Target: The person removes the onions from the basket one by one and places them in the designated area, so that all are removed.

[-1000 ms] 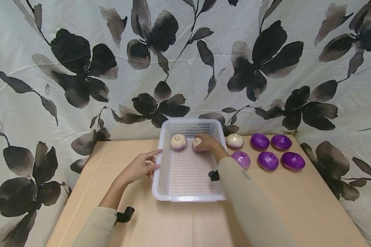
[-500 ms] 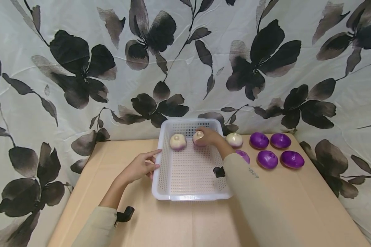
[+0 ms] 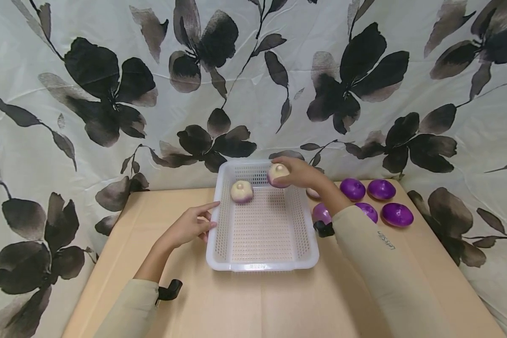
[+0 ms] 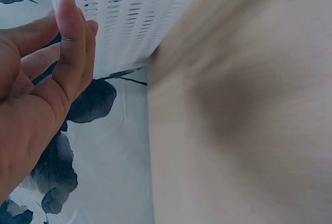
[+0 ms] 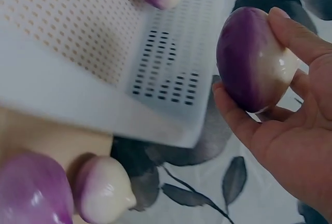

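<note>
My right hand (image 3: 300,172) grips a shiny purple-and-white turnip (image 3: 277,175) between thumb and fingers, over the far right corner of the white plastic basket (image 3: 211,244). In the right wrist view the held turnip (image 5: 254,60) appears up beside the basket's end wall, its purple side towards the basket. Another purple-and-white turnip (image 3: 241,191) sits inside, at the far left of the basket floor. My left hand (image 3: 188,227) is at the basket's left side, index finger stretched to the rim. Its fingertips touch the perforated outer wall in the left wrist view.
Right of the basket, on the wooden table (image 3: 236,305), lie several glossy purple onion-like vegetables (image 3: 397,215). A paler turnip (image 5: 104,190) is there too, partly behind my right arm in the head view. A floral cloth (image 3: 253,94) hangs behind the table.
My right hand has lifted the turnip off the basket floor and moved it back and slightly right, over the far corner. The left hand has stayed at the rim.
</note>
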`<state>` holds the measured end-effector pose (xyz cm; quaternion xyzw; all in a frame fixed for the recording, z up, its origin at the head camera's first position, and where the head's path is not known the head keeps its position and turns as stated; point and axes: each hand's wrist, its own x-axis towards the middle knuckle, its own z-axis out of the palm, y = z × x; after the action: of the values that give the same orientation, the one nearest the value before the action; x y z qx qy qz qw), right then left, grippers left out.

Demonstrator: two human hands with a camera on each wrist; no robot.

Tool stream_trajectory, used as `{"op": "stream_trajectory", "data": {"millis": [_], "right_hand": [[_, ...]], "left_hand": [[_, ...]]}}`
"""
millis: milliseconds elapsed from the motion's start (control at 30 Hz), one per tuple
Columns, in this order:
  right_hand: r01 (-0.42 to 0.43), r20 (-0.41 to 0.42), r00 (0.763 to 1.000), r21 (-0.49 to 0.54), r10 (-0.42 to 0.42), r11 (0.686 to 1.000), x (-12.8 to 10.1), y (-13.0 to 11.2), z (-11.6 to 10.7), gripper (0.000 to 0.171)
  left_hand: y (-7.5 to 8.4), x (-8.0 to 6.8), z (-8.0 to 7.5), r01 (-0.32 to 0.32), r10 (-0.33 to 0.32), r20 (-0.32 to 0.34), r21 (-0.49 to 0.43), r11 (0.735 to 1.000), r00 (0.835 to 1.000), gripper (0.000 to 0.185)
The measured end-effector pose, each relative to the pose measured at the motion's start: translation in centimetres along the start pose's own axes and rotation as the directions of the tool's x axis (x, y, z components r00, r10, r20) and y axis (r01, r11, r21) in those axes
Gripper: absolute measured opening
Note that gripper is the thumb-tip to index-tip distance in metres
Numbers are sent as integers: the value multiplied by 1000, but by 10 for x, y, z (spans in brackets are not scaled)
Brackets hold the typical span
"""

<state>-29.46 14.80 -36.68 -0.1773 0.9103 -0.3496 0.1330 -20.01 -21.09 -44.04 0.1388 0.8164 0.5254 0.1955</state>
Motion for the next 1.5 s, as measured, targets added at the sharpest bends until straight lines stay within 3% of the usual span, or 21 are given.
{"op": "stream_trajectory", "data": {"millis": [233,533,933,1200,1500], "right_hand": [[69,-38,997,25,-68,997,-30,5,-14,75],[15,-70,998,75,-9,997,-76,32,-24,79],[73,-126,989,-2,-73,997,-139,71,-26,71],[119,-74,990,-31,-121,992,-159,99,-6,65],[63,44,997,-9,-63,998,-173,117,19,74]], "left_hand": [[-1,0,0,0,0,-2,4,1000,1000,66],[0,-1,-1,5,-5,-2,17,1000,1000,66],[3,-1,-2,17,-17,1,18,1000,1000,66],[3,1,0,24,-24,-5,14,1000,1000,65],[3,2,-2,22,-22,-2,14,1000,1000,65]]}}
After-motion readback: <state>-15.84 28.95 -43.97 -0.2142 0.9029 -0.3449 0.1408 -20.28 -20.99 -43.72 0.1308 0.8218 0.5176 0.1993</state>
